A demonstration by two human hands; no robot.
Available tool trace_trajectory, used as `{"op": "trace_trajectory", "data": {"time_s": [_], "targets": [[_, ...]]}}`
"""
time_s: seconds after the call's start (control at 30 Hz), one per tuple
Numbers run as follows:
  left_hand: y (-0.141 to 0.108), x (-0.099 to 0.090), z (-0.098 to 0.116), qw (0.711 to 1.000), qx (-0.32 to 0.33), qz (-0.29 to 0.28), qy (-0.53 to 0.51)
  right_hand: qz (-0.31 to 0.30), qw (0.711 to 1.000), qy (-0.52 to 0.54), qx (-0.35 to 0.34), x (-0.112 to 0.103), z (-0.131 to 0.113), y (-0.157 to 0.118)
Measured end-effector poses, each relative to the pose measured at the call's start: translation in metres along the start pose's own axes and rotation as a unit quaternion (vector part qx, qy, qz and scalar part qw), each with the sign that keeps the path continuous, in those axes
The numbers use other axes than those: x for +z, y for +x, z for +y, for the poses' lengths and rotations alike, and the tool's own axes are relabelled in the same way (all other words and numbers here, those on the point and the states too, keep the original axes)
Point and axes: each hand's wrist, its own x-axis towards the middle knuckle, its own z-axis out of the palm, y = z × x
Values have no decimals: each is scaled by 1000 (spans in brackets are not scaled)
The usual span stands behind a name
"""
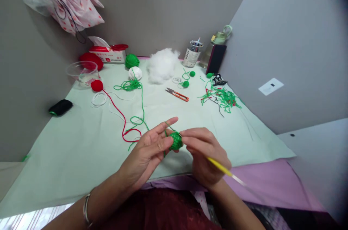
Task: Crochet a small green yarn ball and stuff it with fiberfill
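Near the table's front edge, my left hand [153, 146] pinches a small green crocheted piece [176, 141] between thumb and fingers. Green yarn [142, 105] runs from the table to this hand and loops round its raised index finger. My right hand [206, 152] is closed on a crochet hook with a yellow handle [220, 166]. The hook's tip meets the crocheted piece, though the fingers partly hide it. A red yarn tail [123, 123] ends beside my left hand.
Thread snips [177, 94] lie mid-table before white stuffing [163, 66]. Yarn scraps [224, 97], a phone [216, 59] and a bottle [208, 54] are at right. Left stand a plastic tub [83, 78], a red ball [97, 85] and a black item [61, 107]. Grey walls border the table.
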Motion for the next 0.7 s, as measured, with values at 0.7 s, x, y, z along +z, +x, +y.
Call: {"op": "trace_trajectory", "data": {"time_s": [0.7], "targets": [[5,-11,16,991,-5,-71,109,32,900,330,283,-11,3,16]]}}
